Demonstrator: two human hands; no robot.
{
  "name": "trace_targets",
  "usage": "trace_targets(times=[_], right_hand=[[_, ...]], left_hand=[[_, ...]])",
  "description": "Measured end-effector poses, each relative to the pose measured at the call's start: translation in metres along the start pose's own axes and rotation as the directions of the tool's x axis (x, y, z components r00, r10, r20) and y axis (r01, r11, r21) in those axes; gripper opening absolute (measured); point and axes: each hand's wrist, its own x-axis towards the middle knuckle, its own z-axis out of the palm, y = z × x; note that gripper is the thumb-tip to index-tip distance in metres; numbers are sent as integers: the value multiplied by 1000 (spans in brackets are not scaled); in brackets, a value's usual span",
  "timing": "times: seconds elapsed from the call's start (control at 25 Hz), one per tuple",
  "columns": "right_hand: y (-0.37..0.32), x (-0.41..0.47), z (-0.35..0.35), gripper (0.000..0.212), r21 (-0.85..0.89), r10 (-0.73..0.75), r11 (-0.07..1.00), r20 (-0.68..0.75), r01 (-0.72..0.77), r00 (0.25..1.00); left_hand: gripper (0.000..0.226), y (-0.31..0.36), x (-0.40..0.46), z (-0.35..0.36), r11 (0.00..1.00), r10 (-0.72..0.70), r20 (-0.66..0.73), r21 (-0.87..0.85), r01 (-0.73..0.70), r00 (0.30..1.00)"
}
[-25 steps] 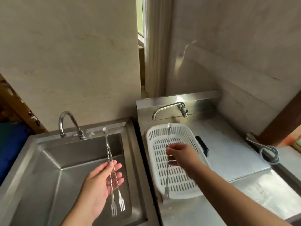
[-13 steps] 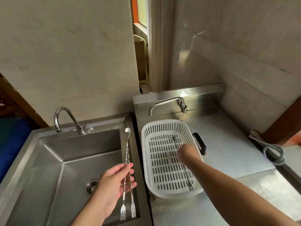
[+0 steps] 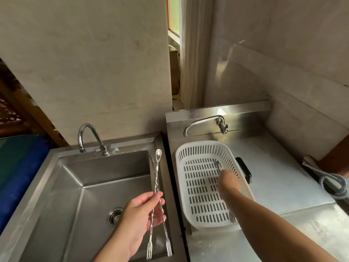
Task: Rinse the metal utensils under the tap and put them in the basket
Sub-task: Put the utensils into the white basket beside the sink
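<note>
My left hand (image 3: 137, 220) grips two long twisted metal utensils (image 3: 157, 178) over the right edge of the steel sink (image 3: 90, 186), spoon ends up and fork ends down. My right hand (image 3: 227, 179) reaches down into the white slotted basket (image 3: 181, 167) on the steel counter. A third metal utensil (image 3: 216, 164) lies along the basket floor and passes under that hand. The fingers point away and are hidden, so the grip on it cannot be made out. The curved sink tap (image 3: 86, 133) stands at the back left, with no water running.
A second tap (image 3: 204, 121) juts from the counter's steel backsplash above the basket. A black object (image 3: 244, 172) lies right of the basket. A coiled metal spray hose (image 3: 332, 184) sits at the far right. The sink drain (image 3: 115, 215) is beside my left hand.
My right hand has lowered the utensil from upright above the basket down onto its floor. My left hand with its two utensils has shifted right, toward the sink's right edge.
</note>
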Motion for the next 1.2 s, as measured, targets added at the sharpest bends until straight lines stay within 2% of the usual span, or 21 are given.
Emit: trace_targets(times=[0.04, 0.08, 0.16, 0.2, 0.24, 0.28, 0.36, 0.44, 0.6, 0.72, 0.84, 1.04, 1.2], right_hand=[[-4, -7, -4, 33, -2, -23, 1000, -6, 23, 1000], [-8, -16, -10, 25, -24, -144, 989, -14, 144, 989], [-19, -48, -23, 20, 70, -365, 931, 126, 359, 922], [-22, -69, -30, 15, 197, -453, 888, 224, 416, 863], [-21, -92, -35, 15, 364, -497, 853, 342, 375, 798], [-20, -114, -41, 22, 490, -507, 828, 449, 272, 736], [-18, -148, -49, 31, 610, -522, 786, 568, 100, 636], [-17, -163, -52, 31, 672, -536, 738, 529, 61, 658], [-11, -167, -60, 19, 714, -478, 700, 430, 36, 766], [-2, -159, -64, 13, 701, -418, 713, 434, -7, 798], [5, -134, -68, 11, 669, -322, 742, 413, -44, 852], [8, -66, -57, 6, 369, -193, 927, 324, 65, 926], [9, -31, -26, 9, 92, -75, 995, 298, 50, 952]], left_hand=[[14, -1, 0, 2, 1000, -6, 5, 0, 6, 1000], [12, 0, 1, 4, 1000, -12, 8, -1, 12, 1000], [12, 0, 3, 10, 1000, -23, 21, -2, 23, 1000], [13, 0, 4, 14, 1000, -26, 29, -1, 26, 999], [13, 0, 4, 20, 1000, -29, 33, -3, 29, 999], [13, 0, 5, 25, 1000, -29, 33, -6, 29, 999], [12, -2, 6, 36, 1000, -28, 38, -8, 29, 999], [12, -4, 6, 45, 999, -34, 53, 6, 34, 998], [9, -10, 8, 61, 999, -33, 65, -6, 34, 997], [16, -14, 12, 65, 999, -34, 66, -19, 35, 997], [11, -12, 15, 58, 999, -43, 60, -26, 44, 997], [8, -9, 20, 40, 999, -26, -2, 37, 26, 1000], [15, -10, 20, 27, 999, 5, -17, 53, -4, 1000]])
